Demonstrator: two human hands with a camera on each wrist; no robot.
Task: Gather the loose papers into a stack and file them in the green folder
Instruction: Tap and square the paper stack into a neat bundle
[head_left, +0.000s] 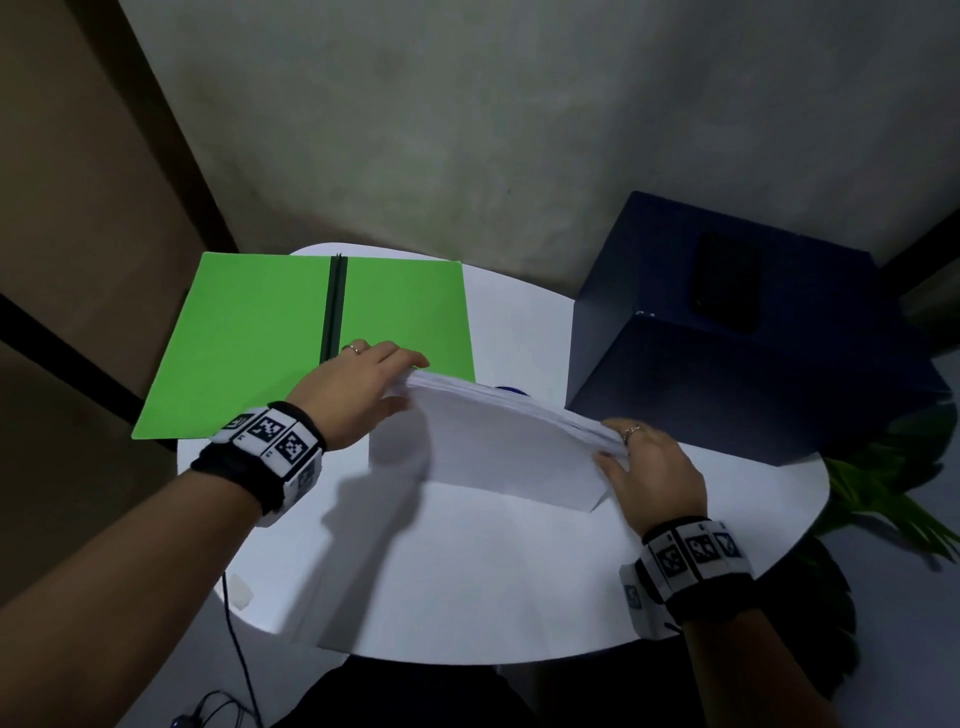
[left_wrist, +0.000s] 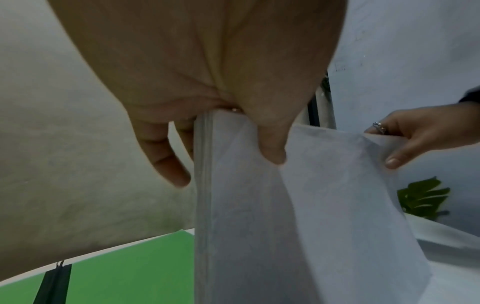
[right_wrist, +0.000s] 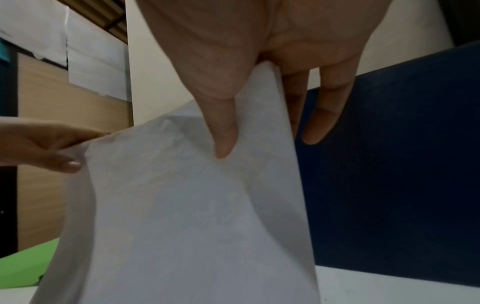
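Observation:
A stack of white papers (head_left: 498, 447) stands on its long edge on the white table (head_left: 467, 587), tilted toward me. My left hand (head_left: 363, 384) grips its upper left corner, thumb in front and fingers behind (left_wrist: 166, 164). My right hand (head_left: 644, 467) grips the upper right corner the same way, thumb (right_wrist: 224, 131) pressed on the front sheet. The green folder (head_left: 260, 338) lies open and flat at the table's back left, its dark spine clip (head_left: 332, 306) down the middle. The stack (left_wrist: 259, 226) fills both wrist views (right_wrist: 194, 205).
A large dark blue box (head_left: 727, 338) stands at the table's back right, close behind the papers. Green plant leaves (head_left: 883, 493) show past the right edge. A small blue object (head_left: 511, 389) peeks out behind the stack. A black cable (head_left: 239, 654) hangs at the front left.

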